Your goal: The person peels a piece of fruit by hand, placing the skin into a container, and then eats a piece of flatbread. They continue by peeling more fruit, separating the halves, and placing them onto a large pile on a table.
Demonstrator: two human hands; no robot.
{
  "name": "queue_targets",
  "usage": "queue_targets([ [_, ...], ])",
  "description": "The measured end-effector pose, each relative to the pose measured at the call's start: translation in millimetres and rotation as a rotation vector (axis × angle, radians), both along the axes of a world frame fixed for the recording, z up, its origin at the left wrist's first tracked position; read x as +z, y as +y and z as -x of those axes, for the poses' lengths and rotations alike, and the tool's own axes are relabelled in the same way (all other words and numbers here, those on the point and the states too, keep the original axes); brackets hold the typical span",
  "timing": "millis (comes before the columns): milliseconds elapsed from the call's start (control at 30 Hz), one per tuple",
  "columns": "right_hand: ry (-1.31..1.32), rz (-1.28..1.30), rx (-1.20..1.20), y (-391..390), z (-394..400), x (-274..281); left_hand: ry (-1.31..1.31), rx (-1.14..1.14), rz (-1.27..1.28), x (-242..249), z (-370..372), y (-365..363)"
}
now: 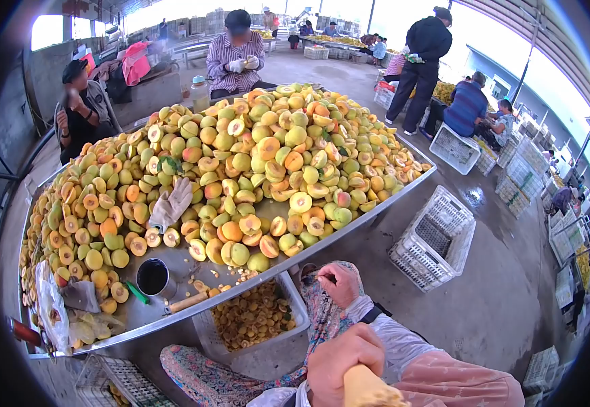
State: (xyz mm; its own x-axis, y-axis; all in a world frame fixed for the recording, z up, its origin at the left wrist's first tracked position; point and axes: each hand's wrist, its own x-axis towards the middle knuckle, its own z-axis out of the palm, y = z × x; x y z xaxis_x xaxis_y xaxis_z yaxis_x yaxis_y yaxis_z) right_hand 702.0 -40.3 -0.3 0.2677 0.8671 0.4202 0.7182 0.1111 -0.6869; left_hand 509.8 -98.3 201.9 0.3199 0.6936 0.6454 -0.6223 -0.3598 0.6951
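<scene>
My left hand (346,359) is low in the view, its fingers wrapped round a pale yellow, soft-looking thing (369,388) that sticks out toward the bottom edge. What it is does not show clearly. Above it, my right hand (340,285) is closed over my patterned trouser leg (322,315); a thin bit may show at its fingertips. On the metal table (203,308) lies a large heap of halved and whole yellow-orange stone fruit (241,163), apricot- or peach-like. A work glove (171,203) rests on the fruit. Near the edge are a metal cup (154,277), a green-handled tool (137,293) and a wooden handle (186,302).
Under the table edge, a white crate (300,319) holds fruit pieces or stones. Another crate (437,234) stands on the floor at right. A gloved person (237,57) sits across the table, another person (81,112) at left. More people and stacked crates (522,176) are behind.
</scene>
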Motion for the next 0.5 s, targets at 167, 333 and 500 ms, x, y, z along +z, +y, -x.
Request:
queue_targets([
  [167, -0.005, 0.004, -0.003, 0.3, -0.1, -1.0, 0.019, 0.111, 0.015, 6.7, 0.5, -4.6],
  [333, -0.024, -0.011, 0.002, 0.7, -1.9, -3.1, -0.088, 0.178, -0.026, 15.0, -4.2, 0.0],
  [500, -0.008, 0.002, 0.016, 0.9, -2.7, -1.3, -0.08, 0.209, -0.014, 11.2, -3.1, 0.9],
])
